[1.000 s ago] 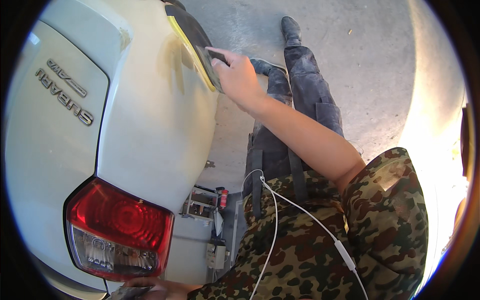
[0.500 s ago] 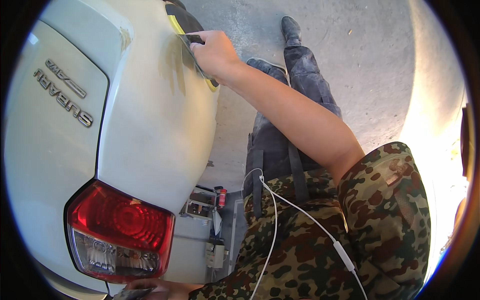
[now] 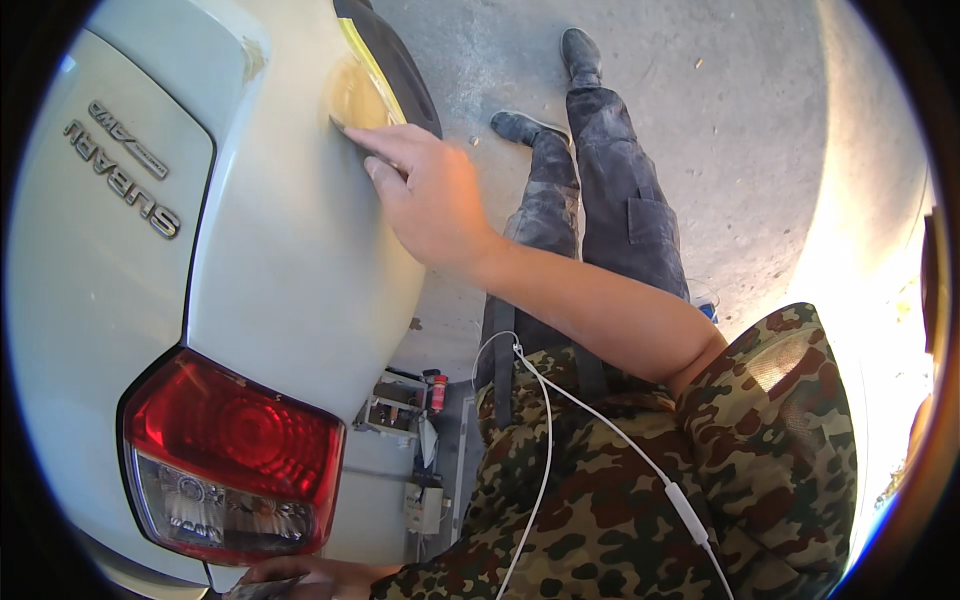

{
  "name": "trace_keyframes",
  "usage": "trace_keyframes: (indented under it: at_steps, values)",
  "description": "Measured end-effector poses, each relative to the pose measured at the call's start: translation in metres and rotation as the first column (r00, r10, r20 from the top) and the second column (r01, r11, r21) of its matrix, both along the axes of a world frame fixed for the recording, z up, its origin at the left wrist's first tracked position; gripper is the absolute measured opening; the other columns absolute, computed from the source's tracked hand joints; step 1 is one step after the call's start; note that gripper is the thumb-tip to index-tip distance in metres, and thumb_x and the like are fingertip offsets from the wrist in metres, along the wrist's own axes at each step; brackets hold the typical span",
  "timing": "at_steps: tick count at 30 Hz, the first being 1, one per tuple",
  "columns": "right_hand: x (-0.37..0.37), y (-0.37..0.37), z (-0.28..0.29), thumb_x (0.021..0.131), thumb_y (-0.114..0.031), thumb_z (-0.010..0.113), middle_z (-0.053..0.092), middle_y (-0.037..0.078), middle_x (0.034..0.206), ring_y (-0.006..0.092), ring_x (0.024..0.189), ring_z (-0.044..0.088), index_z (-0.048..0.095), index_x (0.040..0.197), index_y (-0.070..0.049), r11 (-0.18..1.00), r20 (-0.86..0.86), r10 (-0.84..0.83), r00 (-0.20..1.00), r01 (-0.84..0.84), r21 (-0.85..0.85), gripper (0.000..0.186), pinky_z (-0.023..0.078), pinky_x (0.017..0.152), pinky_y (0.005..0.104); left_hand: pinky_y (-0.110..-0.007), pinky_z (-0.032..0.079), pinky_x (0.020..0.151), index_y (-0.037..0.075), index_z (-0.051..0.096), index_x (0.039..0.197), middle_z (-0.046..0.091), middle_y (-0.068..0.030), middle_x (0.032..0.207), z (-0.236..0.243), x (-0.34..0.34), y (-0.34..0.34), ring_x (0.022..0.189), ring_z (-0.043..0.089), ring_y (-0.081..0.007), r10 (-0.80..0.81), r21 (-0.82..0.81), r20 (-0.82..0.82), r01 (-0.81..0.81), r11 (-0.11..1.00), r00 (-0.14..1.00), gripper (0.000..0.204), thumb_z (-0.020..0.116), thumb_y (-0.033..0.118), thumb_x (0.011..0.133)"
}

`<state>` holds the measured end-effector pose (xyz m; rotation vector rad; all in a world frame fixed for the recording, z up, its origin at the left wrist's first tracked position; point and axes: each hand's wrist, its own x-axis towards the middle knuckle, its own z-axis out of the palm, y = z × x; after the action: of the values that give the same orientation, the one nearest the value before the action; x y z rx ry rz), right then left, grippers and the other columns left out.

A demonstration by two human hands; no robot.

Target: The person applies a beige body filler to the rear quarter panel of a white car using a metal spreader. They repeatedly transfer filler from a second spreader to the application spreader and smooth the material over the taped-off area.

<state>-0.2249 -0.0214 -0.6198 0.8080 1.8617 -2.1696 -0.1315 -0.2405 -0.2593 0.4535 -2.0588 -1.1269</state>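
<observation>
My right hand [image 3: 425, 195] grips a thin flat scraper [image 3: 343, 128], its edge on the white car body [image 3: 290, 250] at a yellowish, smeared patch [image 3: 350, 90]. A yellow strip [image 3: 369, 61] runs beside that patch along dark trim [image 3: 402, 70]. My fingers are closed over the scraper, hiding much of it. At the bottom edge, below the red tail light [image 3: 240, 430], my left hand [image 3: 310, 575] is closed on a dark flat item [image 3: 262, 589], partly cut off and unclear.
My legs in dark trousers [image 3: 615, 160] stand on a grey concrete floor [image 3: 730, 120] right of the car. Equipment on a small metal rack [image 3: 395, 410], with a red canister [image 3: 437, 392], sits behind the bumper. White cables [image 3: 550, 390] hang down my camouflage top.
My right hand and scraper have moved down and left, off the yellow strip and dark trim onto the white panel. The patch looks yellower. My left hand has barely moved.
</observation>
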Motion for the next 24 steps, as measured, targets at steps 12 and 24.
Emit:
trace_keyframes:
  at_steps: [12, 24]
  values:
    - [0.03, 0.027, -0.041, 0.103, -0.012, 0.053, 0.074, 0.024, 0.115, 0.0395, 0.106, 0.071, 0.07, 0.131, -0.001, 0.988, 0.327, -0.017, 0.945, 0.066, -0.14, 0.034, 0.055, 0.094, 0.0448, -0.034, 0.059, 0.101, 0.01, 0.067, 0.13, 0.07, -0.0057, 0.134, -0.006, -0.014, 0.007, 0.123, 0.066, -0.0195, 0.024, -0.038, 0.022, -0.023, 0.999, 0.999, 0.035, 0.066, 0.035, 0.105]
    - [-0.003, 0.0, -0.072, 0.104, -0.019, 0.053, 0.071, 0.023, 0.122, 0.0402, 0.112, 0.069, 0.069, 0.134, -0.004, 0.985, 0.32, 0.11, 0.941, -0.061, -0.16, 0.037, 0.054, 0.097, 0.0483, -0.033, 0.061, 0.095, 0.007, 0.069, 0.125, 0.073, -0.0085, 0.128, -0.008, -0.013, 0.007, 0.114, 0.069, -0.0211, -0.122, 0.004, 0.018, 0.121, 0.993, 0.992, 0.032, 0.067, 0.031, 0.104]
